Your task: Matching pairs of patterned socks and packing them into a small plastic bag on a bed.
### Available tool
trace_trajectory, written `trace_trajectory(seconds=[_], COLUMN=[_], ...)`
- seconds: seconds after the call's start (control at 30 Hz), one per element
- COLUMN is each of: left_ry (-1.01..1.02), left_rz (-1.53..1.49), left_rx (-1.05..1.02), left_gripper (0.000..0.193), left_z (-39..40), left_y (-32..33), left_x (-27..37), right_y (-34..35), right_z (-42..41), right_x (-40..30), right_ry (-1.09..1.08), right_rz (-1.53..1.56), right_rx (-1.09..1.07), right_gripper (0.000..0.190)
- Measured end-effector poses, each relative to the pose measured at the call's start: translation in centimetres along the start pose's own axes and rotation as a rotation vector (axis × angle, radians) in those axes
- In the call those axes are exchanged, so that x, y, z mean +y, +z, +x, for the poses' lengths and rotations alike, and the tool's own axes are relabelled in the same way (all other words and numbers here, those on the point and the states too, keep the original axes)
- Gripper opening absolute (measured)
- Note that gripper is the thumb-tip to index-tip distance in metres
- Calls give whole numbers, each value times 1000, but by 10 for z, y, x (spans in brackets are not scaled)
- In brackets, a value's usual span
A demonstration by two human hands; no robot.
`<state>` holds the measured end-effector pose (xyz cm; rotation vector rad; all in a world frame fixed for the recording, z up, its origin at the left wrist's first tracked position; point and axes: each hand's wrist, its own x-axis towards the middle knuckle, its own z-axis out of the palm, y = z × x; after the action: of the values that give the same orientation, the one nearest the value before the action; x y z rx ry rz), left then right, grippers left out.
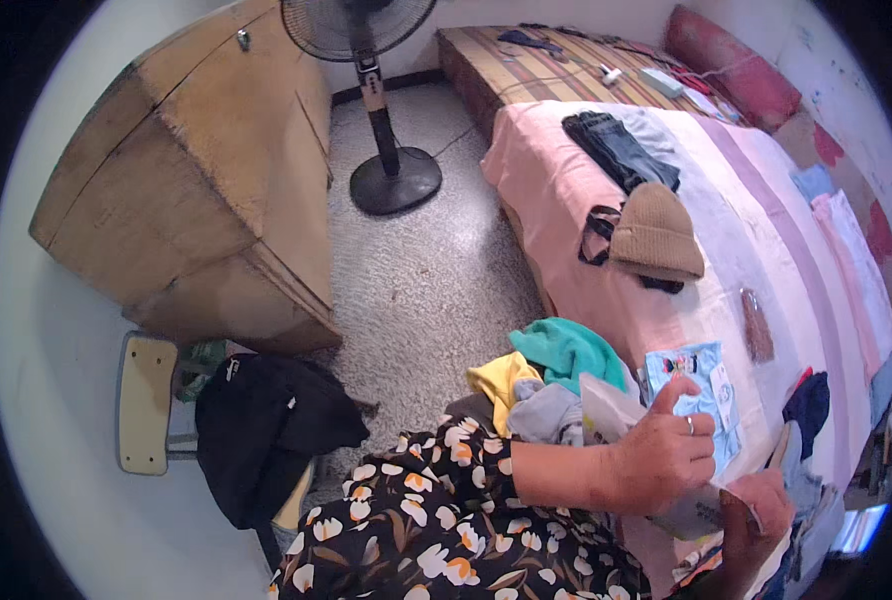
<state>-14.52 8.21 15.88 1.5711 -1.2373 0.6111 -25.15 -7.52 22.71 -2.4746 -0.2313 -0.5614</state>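
Observation:
My left hand (pixel 671 446), a ring on one finger, is closed on a whitish, partly see-through plastic bag (pixel 690 514). My right hand (pixel 765 502), close beside it at the lower right, grips the bag's other edge. What the bag holds is hidden from me. Just beyond my left hand, a light blue garment (pixel 727 427) with a printed figure and a white label lies on the bed. Left of the hands is a heap of clothes: a green cloth (pixel 569 349), a yellow one (pixel 502 382) and a grey one (pixel 543 412).
On the pink and white bedsheet (pixel 761 247) lie a tan knit beanie (pixel 656 236), folded dark jeans (pixel 618 150), a brown item in clear wrap (pixel 756 326) and dark cloth (pixel 807 409). A standing fan (pixel 395 180), a wooden cabinet (pixel 190 187) and a chair draped with black clothing (pixel 273 427) are leftward.

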Motion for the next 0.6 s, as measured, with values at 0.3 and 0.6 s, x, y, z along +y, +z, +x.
trace_trajectory(seconds=[0.3,0.6], left_ry=[40,-62], left_rz=[230,223], left_rx=[-109,-464], left_gripper=[9,12], left_z=[10,22], left_y=[7,-24], left_x=[5,-1], right_y=[7,22], right_z=[31,34], right_x=[-14,24], right_ry=[-171,-66], right_rz=[-536,-104], right_rx=[-114,-307], right_gripper=[13,12])
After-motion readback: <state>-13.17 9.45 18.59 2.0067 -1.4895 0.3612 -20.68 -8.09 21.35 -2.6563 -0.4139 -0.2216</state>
